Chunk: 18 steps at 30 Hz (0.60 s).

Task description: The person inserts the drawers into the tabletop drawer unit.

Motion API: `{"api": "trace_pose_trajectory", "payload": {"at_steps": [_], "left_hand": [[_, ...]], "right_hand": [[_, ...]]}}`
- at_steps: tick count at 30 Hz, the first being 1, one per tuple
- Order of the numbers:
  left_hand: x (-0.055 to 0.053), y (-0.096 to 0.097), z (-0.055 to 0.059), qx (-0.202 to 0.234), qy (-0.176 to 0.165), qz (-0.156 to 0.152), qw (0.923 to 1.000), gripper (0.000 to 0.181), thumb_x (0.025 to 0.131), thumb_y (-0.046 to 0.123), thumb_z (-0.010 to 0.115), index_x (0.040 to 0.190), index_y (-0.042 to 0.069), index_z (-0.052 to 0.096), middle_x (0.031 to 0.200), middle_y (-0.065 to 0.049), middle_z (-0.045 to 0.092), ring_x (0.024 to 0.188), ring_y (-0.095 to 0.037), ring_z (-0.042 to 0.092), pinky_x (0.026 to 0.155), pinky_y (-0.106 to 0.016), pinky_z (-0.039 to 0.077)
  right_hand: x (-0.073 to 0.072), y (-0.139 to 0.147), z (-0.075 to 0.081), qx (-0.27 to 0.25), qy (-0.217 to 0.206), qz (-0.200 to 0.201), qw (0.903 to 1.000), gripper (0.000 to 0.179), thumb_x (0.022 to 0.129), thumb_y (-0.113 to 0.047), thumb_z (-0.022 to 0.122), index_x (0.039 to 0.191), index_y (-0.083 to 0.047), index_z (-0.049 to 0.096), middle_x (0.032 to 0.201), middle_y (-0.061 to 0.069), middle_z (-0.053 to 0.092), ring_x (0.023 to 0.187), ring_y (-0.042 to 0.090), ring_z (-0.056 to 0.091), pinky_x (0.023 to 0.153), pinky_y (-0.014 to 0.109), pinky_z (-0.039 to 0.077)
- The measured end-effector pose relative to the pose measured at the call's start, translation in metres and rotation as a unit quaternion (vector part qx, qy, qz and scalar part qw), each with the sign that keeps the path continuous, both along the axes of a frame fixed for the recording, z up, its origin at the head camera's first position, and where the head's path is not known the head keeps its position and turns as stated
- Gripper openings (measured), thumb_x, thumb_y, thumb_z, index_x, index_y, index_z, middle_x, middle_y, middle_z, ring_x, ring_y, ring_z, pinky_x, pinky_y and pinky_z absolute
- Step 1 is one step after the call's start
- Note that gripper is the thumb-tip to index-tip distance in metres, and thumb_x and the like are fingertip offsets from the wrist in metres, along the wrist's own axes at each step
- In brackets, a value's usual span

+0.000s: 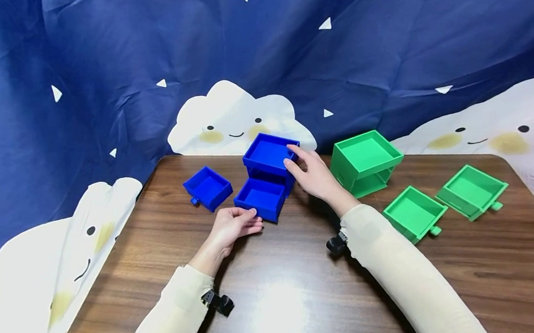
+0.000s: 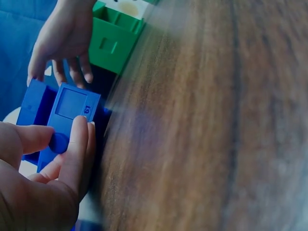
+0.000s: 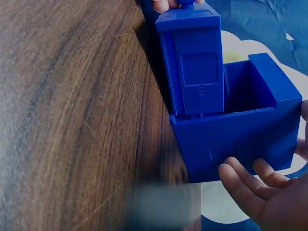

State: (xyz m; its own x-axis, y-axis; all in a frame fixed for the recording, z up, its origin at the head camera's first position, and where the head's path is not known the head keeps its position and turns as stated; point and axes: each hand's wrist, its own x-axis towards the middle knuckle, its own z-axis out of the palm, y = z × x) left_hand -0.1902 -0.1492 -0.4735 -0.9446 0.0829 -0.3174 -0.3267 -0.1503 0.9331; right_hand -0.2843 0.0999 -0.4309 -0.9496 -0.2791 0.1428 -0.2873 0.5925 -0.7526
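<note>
A blue drawer (image 1: 259,202) sits partly inside the lower opening of a blue two-tier cabinet (image 1: 270,153), its front sticking out toward me. My left hand (image 1: 228,228) pinches the round knob (image 2: 59,143) on that drawer between thumb and fingers. At the cabinet's right side is my right hand (image 1: 314,172), its fingertips on the top edge and side wall. In the right wrist view, extended fingers (image 3: 245,185) rest against the cabinet's side. A second blue drawer (image 1: 208,188) lies alone on the table, left of the cabinet, its knob facing me.
To the right stands a green cabinet (image 1: 365,156) with an open lower space. Two green drawers, a nearer one (image 1: 414,212) and a farther one (image 1: 473,190), lie beside it on the wooden table (image 1: 305,289). A blue cloud-patterned curtain (image 1: 257,42) hangs behind the table.
</note>
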Motion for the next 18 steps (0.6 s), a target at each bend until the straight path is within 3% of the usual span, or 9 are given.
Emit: {"api": "trace_pose_trajectory", "payload": {"at_steps": [18], "left_hand": [[0.0004, 0.0017, -0.0004, -0.009, 0.008, 0.002, 0.9999, 0.015, 0.105, 0.0, 0.064, 0.105, -0.015, 0.066, 0.087, -0.016, 0.079, 0.078, -0.017, 0.079, 0.077, -0.031, 0.068]], "right_hand": [[0.0006, -0.0006, 0.0022, 0.009, -0.007, 0.001, 0.9999, 0.063, 0.111, -0.049, 0.053, 0.167, -0.021, 0.043, 0.153, 0.022, 0.052, 0.13, 0.037, 0.06, 0.112, 0.055, 0.051]]}}
